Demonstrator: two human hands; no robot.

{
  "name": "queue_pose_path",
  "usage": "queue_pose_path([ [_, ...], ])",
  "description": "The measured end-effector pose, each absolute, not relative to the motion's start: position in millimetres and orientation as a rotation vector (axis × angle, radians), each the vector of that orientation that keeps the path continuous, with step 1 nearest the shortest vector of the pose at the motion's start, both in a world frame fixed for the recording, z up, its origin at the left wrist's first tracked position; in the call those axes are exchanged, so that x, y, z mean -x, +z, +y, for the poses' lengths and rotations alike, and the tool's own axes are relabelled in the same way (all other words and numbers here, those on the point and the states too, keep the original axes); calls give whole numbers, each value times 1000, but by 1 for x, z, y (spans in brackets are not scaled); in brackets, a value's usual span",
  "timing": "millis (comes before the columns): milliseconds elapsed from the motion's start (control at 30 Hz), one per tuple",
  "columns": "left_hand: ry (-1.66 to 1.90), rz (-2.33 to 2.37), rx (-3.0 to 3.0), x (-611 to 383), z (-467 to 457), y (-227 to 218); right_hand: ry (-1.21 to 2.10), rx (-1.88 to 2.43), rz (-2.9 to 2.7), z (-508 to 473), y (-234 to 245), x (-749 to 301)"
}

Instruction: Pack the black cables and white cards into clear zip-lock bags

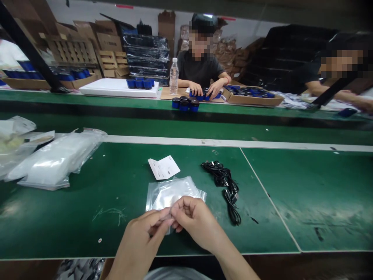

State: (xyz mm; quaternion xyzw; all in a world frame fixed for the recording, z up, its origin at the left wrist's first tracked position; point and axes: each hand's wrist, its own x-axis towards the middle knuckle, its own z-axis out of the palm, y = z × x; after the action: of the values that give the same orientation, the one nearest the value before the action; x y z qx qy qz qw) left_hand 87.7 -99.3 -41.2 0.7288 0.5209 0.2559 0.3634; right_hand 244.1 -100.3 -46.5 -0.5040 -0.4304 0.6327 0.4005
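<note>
My left hand (140, 237) and my right hand (194, 221) meet low in the middle of the view, their fingertips pinching the near edge of a clear plastic bag (171, 196). The bag lies mostly flat on the green bench mat (87, 210), and its far part spreads out past my fingers. Just beyond it rests a small white printed card (163, 167). To the right of the bag, a bundled black cable (224, 184) lies loosely coiled. A pile of clear plastic bags (55, 159) sits farther left.
Past a green conveyor belt (186, 120), a seated person (199, 66) handles blue-and-black jars (183, 104) near a water bottle (174, 77). Another person's arm (329, 88) reaches in at right. Cardboard trays, flattened boxes and wrapped stacks stand behind.
</note>
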Motion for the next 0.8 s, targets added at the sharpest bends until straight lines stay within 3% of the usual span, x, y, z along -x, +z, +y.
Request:
queue_pose_path([
  [467, 1103, 1470, -2532, -109, -115, -73, 1174, 1550, -1300, -117, -44, -246],
  [800, 980, 1235, -2020, -107, -109, -73, 1387, 1422, -1071, -114, -50, -262],
])
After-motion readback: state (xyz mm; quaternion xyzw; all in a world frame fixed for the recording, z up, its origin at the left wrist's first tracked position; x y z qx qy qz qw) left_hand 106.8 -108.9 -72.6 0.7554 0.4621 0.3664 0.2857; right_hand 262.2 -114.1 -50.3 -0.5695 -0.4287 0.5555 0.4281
